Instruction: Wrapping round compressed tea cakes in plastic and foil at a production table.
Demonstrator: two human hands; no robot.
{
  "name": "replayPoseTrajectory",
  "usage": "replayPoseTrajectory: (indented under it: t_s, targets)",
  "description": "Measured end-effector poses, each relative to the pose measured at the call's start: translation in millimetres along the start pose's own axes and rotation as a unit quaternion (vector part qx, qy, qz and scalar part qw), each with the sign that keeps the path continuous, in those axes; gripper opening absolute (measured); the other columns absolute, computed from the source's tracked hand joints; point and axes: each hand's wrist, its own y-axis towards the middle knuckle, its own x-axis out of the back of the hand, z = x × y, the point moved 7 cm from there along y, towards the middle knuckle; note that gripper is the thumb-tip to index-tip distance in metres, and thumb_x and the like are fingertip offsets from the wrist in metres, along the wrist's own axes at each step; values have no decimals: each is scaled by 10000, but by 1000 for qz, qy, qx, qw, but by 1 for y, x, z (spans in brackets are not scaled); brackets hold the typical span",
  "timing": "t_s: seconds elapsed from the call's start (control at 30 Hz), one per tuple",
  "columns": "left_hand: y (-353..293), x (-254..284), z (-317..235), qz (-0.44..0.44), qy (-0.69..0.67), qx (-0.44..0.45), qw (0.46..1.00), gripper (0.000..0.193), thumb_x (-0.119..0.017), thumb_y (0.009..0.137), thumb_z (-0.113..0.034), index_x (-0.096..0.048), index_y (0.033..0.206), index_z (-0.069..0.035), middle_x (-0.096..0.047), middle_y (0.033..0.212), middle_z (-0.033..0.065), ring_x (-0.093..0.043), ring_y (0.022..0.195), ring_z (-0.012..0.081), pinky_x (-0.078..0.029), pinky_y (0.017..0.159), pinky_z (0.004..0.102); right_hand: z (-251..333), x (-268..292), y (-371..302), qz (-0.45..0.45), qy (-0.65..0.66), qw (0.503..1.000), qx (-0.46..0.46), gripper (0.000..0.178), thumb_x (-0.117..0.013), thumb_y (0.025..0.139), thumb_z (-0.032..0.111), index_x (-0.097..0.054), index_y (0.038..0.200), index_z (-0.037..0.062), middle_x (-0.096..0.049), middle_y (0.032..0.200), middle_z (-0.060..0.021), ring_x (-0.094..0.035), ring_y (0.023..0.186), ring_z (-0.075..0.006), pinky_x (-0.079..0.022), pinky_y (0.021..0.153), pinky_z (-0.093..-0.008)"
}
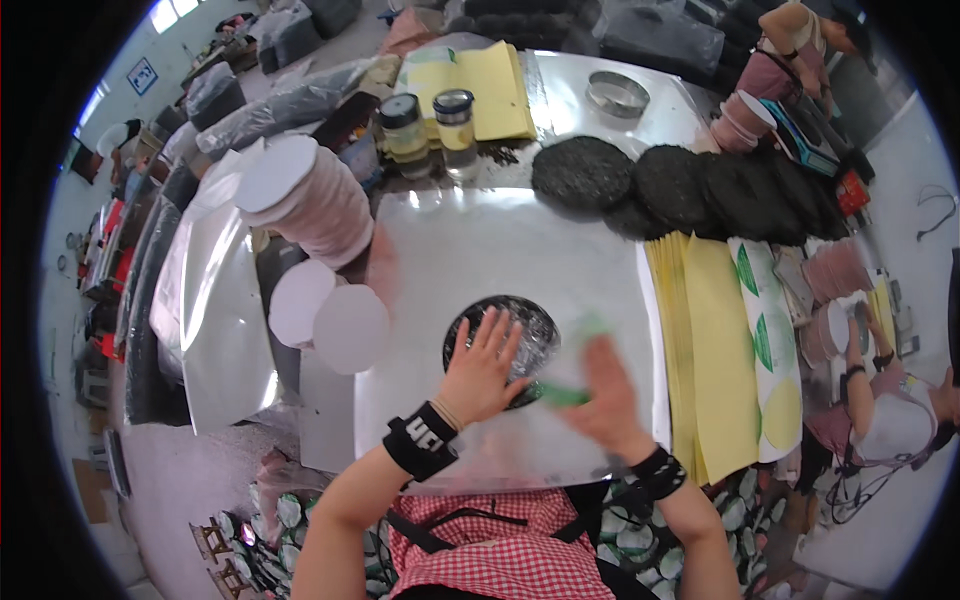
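Head view: a dark round pressed cake (525, 335) lies at the middle of a white wrapping sheet (470, 250) on the metal table (660, 95). Left hand (480, 370) rests flat on the cake, fingers spread, grasping nothing. Right hand (605, 395) is motion-blurred beside a green slip (562, 395) at the cake's right edge; its grip cannot be determined. Yellow paper sheets (715, 370) lie to the right, more dark cakes (680, 185) beyond, white discs (325, 315) at left.
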Motion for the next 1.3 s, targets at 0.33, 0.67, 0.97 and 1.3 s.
replayPoseTrajectory:
  t_s: [0.33,0.67,0.97,1.3]
  targets:
    - [-11,-74,20,50,-442,-17,896,670,-394,967,-532,-314,1531,-180,-367,1559,68,-319,1449,277,-230,1199,450,80,-28,68,199,70,978,2,1016,-567,860,665,-292,1474,-97,-372,1494,-290,-316,1431,-412,-182,1196,-523]
    - [-56,0,91,-136,-520,224,813,470,-601,926,-137,-489,1365,-10,-616,1169,146,-639,976,222,-509,796,312,84,-80,87,209,46,974,69,784,-520,934,562,-272,1559,159,-187,1615,-199,-119,1504,-405,-86,1143,-681]
    - [-50,63,9,-171,-182,89,964,462,-604,880,-106,-554,1331,-17,-594,607,81,-604,503,238,-473,497,356,78,-105,79,250,-9,968,35,698,-540,923,477,-338,1533,203,-196,1612,-199,-136,1502,-401,-82,1114,-725]
    - [-99,54,-14,-115,-238,197,944,511,-591,905,-120,-469,1395,-41,-602,642,185,-611,560,384,-479,527,473,89,-63,64,256,247,933,-49,232,-675,849,115,-681,1068,39,-672,844,-175,-638,753,-372,-520,697,-425]
